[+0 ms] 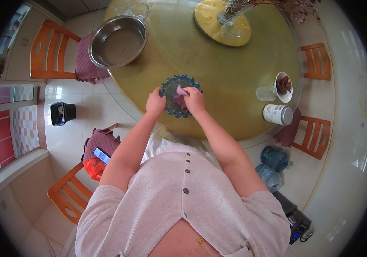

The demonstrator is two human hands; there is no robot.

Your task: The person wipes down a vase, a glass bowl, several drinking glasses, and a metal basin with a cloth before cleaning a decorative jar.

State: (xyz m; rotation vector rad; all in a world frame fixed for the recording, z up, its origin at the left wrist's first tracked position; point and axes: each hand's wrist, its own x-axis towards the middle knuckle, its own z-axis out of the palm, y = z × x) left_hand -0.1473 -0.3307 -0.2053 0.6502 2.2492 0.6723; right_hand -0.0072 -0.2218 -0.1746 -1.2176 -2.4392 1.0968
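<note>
A round blue glass dish (170, 112) with a beaded rim rests on the near part of the glass-topped table. My left hand (156, 102) grips the dish by its left rim. In my right hand (193, 100) is a bunched pink-purple cloth (181, 91), held over the inside of the dish. Part of the cloth lies against the glass below my fingers. The fingertips of my right hand are partly hidden by the cloth.
A steel basin (118, 42) holding water stands at the table's left. On the right are a bowl of dark red food (290, 97), a clear glass (266, 93) and a white jar (277, 114). A vase (228, 21) stands on the gold turntable (207, 18). Chairs surround the table.
</note>
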